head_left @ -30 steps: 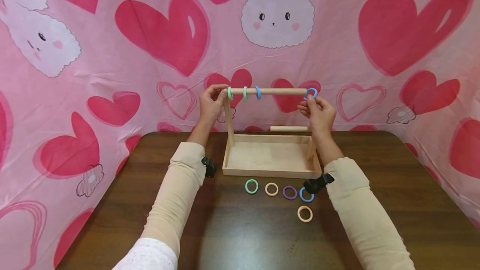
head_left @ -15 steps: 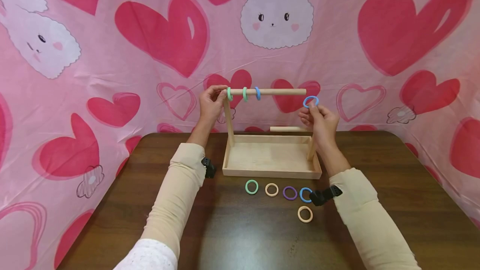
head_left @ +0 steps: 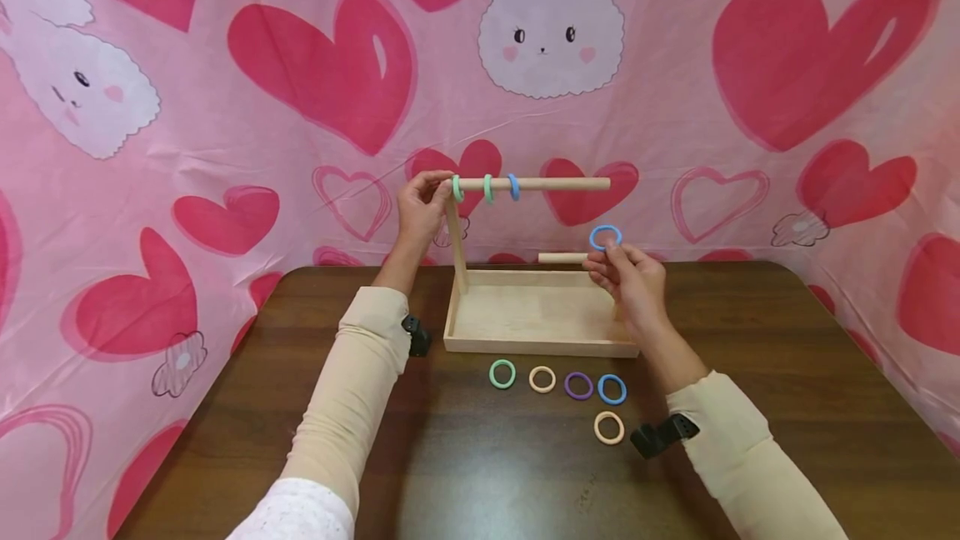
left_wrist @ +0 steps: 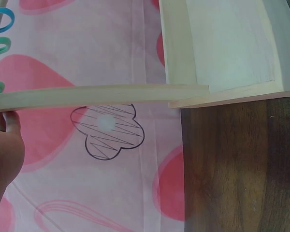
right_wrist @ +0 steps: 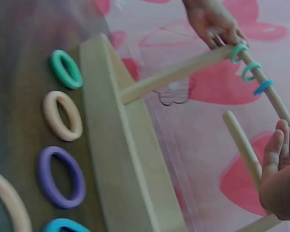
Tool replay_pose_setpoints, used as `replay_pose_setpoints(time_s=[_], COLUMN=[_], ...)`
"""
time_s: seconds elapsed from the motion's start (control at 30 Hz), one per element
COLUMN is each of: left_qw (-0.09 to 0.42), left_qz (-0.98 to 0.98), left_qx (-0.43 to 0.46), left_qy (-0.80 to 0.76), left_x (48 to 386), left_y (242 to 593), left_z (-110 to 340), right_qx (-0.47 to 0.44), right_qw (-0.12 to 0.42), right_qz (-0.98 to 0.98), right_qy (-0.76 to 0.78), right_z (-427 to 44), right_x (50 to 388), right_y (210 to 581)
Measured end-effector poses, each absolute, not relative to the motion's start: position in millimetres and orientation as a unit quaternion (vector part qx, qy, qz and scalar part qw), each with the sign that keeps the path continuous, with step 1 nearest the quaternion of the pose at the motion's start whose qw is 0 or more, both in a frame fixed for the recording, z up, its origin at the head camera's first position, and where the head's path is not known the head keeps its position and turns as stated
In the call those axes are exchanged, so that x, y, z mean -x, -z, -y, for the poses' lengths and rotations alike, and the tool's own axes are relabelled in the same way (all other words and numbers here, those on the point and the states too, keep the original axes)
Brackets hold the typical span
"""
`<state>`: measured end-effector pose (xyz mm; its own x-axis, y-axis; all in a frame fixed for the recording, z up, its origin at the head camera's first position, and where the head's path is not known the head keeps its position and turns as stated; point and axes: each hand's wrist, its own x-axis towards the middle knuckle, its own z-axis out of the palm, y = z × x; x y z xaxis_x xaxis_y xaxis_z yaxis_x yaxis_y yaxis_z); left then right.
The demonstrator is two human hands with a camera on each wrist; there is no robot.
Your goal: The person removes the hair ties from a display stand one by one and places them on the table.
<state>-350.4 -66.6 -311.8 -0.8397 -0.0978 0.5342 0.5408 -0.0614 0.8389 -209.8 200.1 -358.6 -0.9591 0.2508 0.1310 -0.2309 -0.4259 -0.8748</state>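
Observation:
My left hand [head_left: 423,205] grips the left end of the upper wooden rod [head_left: 562,183], where it meets the upright post [head_left: 456,244]. Two green rings [head_left: 488,188] and a blue ring [head_left: 513,187] hang on that rod towards the left; its right end is free. Between thumb and fingers my right hand [head_left: 633,280] pinches another blue ring [head_left: 605,227], held below the rod's right end and apart from it. In the right wrist view, only a sliver of this ring shows beside the right hand [right_wrist: 282,179]. A lower, shorter rod [head_left: 562,257] is partly hidden behind that hand.
The posts rise from a shallow wooden tray [head_left: 540,348] on the dark table [head_left: 480,457]. In front lie a green ring [head_left: 502,360], a purple ring [head_left: 578,398], a blue ring [head_left: 612,402] and two beige rings [head_left: 608,442]. A patterned pink cloth [head_left: 300,148] hangs behind.
My right hand has moved the blue ring away from the upper rod's right end, down and slightly left. The left hand has kept its hold at the rod's left end.

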Motion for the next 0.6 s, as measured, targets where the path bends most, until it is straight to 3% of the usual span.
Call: replay_pose_setpoints(time_s=[0.6], left_qw=[0.229], left_qz=[0.64], left_qx=[0.173], left_qy=[0.713], left_x=[351], left_y=[311], left_z=[66], right_qx=[0.044], right_qw=[0.008], right_qz=[0.551], right_qy=[-0.833], right_z=[-193], right_x=[169], right_y=[401])
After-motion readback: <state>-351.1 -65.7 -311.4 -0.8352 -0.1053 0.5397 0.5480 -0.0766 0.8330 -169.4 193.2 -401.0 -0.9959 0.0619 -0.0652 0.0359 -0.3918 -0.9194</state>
